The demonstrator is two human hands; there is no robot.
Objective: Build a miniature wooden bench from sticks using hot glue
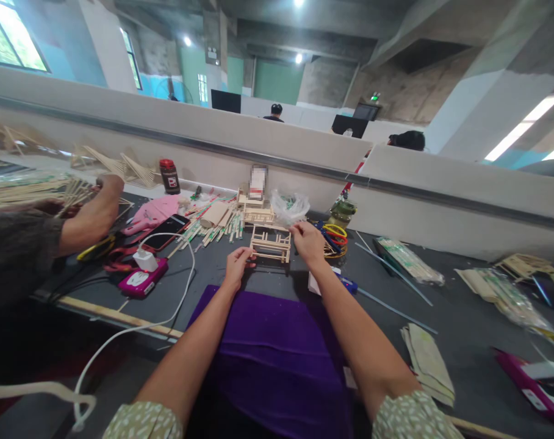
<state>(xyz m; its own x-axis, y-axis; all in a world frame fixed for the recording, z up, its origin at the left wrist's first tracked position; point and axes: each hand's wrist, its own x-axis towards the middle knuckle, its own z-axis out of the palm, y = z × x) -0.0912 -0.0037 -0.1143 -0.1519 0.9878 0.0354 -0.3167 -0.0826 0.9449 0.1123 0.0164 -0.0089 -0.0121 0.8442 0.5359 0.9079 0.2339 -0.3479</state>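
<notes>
- The small pale frame built of thin wooden sticks [270, 242] is standing on the dark grey table [442, 317], just beyond the purple cloth [277, 347] lying in front of the person.
- The left hand [237, 263] is touching the frame's near left corner; its fingers are curling in and seem to be pinching a stick end there, though the grip itself is too small to make out for certain.
- The right hand [308, 241] is resting at the frame's right end, with fingers bent and closing on its upper rail.
- Judging from how it stands, the frame is already carrying posts and two levels of rails, so the structure looks well underway; the top is open and looks unfinished.
- A second, similar stick frame [257, 213] is sitting just behind the first.
- A heap of loose sticks and paper sleeves [215, 224] is lying to the left of the frames, so plenty of material appears unused.
- A crumpled clear plastic bag [290, 207] is lying behind the right hand, and coloured rubber bands [334, 236] are piled just to its right.
- At the left edge, another person's arm [87, 219] is working over a bundle of long sticks [30, 189], well apart from the frame.
- A black phone [166, 231] and a white charger on a pink power bank [144, 274] are lying near that arm.
</notes>
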